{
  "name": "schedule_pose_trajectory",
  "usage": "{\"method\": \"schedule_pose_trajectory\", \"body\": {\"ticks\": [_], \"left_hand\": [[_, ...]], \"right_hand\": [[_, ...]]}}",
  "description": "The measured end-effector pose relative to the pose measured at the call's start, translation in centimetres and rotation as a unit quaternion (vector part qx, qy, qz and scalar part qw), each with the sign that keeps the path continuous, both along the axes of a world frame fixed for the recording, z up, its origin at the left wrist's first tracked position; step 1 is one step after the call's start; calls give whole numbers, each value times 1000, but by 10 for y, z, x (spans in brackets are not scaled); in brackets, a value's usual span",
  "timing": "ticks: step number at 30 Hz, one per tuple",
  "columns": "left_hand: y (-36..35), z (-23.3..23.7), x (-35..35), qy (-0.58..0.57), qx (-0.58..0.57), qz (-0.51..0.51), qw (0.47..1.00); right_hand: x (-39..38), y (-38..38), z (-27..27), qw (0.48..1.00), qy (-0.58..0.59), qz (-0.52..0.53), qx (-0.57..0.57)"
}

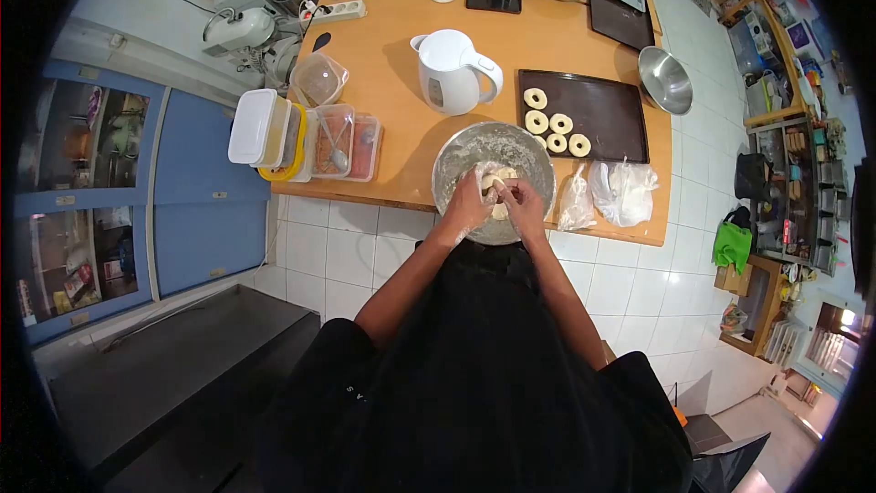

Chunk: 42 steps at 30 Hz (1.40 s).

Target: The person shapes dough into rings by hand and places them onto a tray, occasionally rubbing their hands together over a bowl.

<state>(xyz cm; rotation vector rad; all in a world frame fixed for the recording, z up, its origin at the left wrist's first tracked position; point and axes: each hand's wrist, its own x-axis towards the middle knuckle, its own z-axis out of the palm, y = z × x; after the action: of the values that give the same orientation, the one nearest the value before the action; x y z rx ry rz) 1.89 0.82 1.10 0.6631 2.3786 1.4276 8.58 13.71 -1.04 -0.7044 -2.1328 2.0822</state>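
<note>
Both my hands are over a floured metal bowl [453,148] at the table's front edge. My left hand [468,204] is closed around a piece of pale dough [494,181], with flour on its fingers. From the other side, the fingers of my right hand [524,207] pinch the same piece. More dough [500,212] shows low in the bowl, partly hidden between my hands. To the right of the bowl, a dark baking tray [607,114] carries several dough rings [561,123] along its left side.
A white electric kettle [447,78] stands just behind the bowl. Plastic containers [260,132] crowd the table's left edge. Plastic bags [624,192] lie at the front right, and a steel bowl [666,80] sits by the right edge. A phone [494,2] lies farther back.
</note>
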Motion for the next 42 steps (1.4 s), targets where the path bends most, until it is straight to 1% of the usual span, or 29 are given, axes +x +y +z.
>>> {"method": "schedule_pose_trajectory", "body": {"ticks": [2,5,8,11,14,17,20,23,26,29,32,35,38,41,42], "left_hand": [[2,-11,2,-72,28,30,997],[-2,-25,2,-88,-1,27,996],[-4,-8,2,-49,-9,6,999],[-4,15,2,-50,-9,-38,998],[-6,-3,0,32,-16,-11,999],[-9,0,-2,-21,-63,8,998],[-14,-3,-2,-1,-51,-10,999],[-14,0,-5,-30,-67,-35,997],[-11,-7,-6,5,-56,-60,997],[-11,-5,-7,18,-66,-56,996],[-13,-17,-11,19,-109,-52,993],[-8,6,-11,-27,-73,-47,996],[-3,-2,-10,-36,-64,-42,996],[-2,-19,-10,-48,-37,-36,998],[-3,-16,-10,-58,-43,-27,997]], "right_hand": [[2,-2,-5,997,12,-18,-69],[7,-3,-13,996,3,-9,-87],[7,-3,-18,995,-35,-38,-80],[2,-10,8,995,-24,-57,-76],[-1,-3,-1,997,-34,23,-62],[-1,-3,-7,997,-16,11,-80],[2,-4,-31,995,-15,-21,-99],[1,-7,-11,994,-26,-43,-96],[-4,-5,-2,996,-40,9,-83],[-6,-2,-8,995,-29,9,-93],[-7,-2,-7,996,-21,-4,-85],[-7,-3,-11,994,-42,-29,-96],[-9,-1,-9,994,-65,-22,-90],[-9,3,-6,994,-66,35,-82],[-8,3,-11,995,-61,30,-78]]}}
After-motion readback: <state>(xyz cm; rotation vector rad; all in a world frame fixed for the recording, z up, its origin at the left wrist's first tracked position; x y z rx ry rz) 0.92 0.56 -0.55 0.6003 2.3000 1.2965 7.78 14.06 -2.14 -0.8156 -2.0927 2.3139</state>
